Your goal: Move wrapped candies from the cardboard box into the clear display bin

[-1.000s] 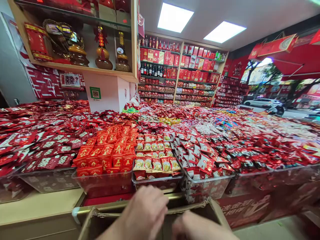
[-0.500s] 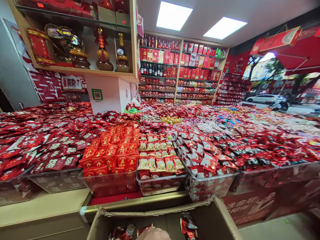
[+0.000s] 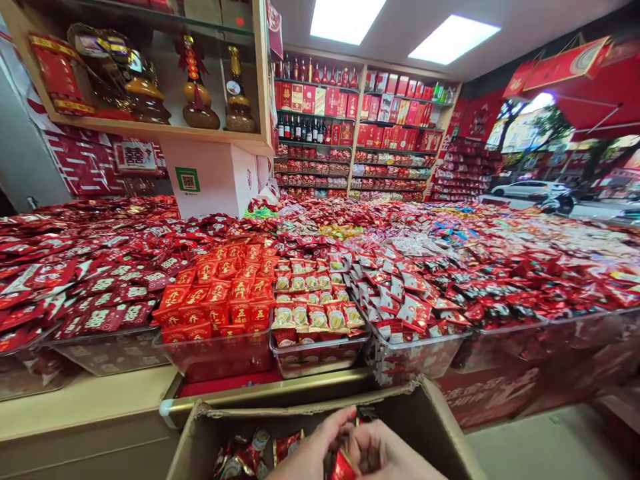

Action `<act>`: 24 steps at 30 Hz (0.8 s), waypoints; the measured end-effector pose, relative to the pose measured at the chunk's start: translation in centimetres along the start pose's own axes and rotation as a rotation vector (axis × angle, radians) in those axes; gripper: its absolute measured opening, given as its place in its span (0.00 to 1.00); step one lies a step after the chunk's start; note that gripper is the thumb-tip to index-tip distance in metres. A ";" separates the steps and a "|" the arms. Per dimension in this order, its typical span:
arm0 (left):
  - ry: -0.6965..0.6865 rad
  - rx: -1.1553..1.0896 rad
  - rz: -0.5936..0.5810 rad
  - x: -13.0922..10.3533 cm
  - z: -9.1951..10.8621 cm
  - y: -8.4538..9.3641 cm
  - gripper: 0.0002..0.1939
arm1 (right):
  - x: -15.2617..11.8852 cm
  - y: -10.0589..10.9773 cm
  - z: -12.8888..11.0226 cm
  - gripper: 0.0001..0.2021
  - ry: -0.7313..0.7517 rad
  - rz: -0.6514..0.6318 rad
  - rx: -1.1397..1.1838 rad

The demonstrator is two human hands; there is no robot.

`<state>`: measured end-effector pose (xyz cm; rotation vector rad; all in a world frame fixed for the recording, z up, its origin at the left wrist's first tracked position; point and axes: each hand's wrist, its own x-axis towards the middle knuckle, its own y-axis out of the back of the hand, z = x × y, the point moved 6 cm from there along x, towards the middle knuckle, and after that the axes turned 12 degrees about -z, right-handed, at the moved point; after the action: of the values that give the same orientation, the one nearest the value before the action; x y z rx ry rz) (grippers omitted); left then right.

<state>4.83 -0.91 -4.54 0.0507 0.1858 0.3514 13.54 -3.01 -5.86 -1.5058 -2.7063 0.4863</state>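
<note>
My left hand (image 3: 314, 448) and my right hand (image 3: 387, 450) are close together over an open cardboard box (image 3: 260, 413) at the bottom of the view. A small red wrapped candy (image 3: 343, 465) shows between them, and the fingers of both hands close around it. The right fingers are curled inward, while the left ones reach along the candy's far side. More red and gold wrapped candies (image 3: 240, 460) lie in the box left of my hands. Parts of the box's inside are hidden behind my hands.
Beyond the box, clear plastic bins hold red packets (image 3: 215, 300), cream-and-red candies (image 3: 315, 317) and white-and-red candies (image 3: 410, 307). A gold-edged ledge (image 3: 270, 392) runs between box and bins. A display cabinet (image 3: 150, 127) overhangs at upper left; stocked shelves (image 3: 355, 133) stand behind.
Earlier only part of one hand showed low in the box. Now both hands are raised into view and together around a red wrapped candy. The view has shifted slightly.
</note>
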 end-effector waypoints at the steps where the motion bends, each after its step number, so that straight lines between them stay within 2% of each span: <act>1: 0.006 0.008 0.021 -0.2 0.7 -0.2 0.49 | 0.1 -0.2 -0.3 0.19 0.000 0.019 0.084; 3: 0.030 -0.080 0.072 -0.6 1.9 -0.5 0.52 | 0.1 -0.6 -1.0 0.16 0.005 0.059 0.143; 7: 0.026 -0.280 0.057 -0.9 3.0 -1.1 0.49 | -0.3 -0.7 -2.3 0.12 0.069 0.078 0.197; 11: -0.006 -0.381 0.080 -0.8 2.5 -0.8 0.44 | -0.7 -0.1 -2.8 0.11 0.165 0.142 0.206; 15: 0.041 -0.451 0.106 -0.7 1.9 -0.6 0.43 | -0.8 0.3 -2.8 0.10 0.195 0.234 0.166; 20: 0.153 -0.228 0.156 -1.2 2.2 0.0 0.44 | -1.5 1.1 -3.9 0.10 0.297 0.384 -0.128; 24: 0.128 -0.022 0.116 -1.6 2.7 0.0 0.43 | -2.2 2.9 -3.2 0.14 0.263 0.492 -0.033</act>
<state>3.88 -1.45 -1.66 0.0176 0.3060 0.4726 17.59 -2.57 -3.32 -2.0805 -2.1531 0.2211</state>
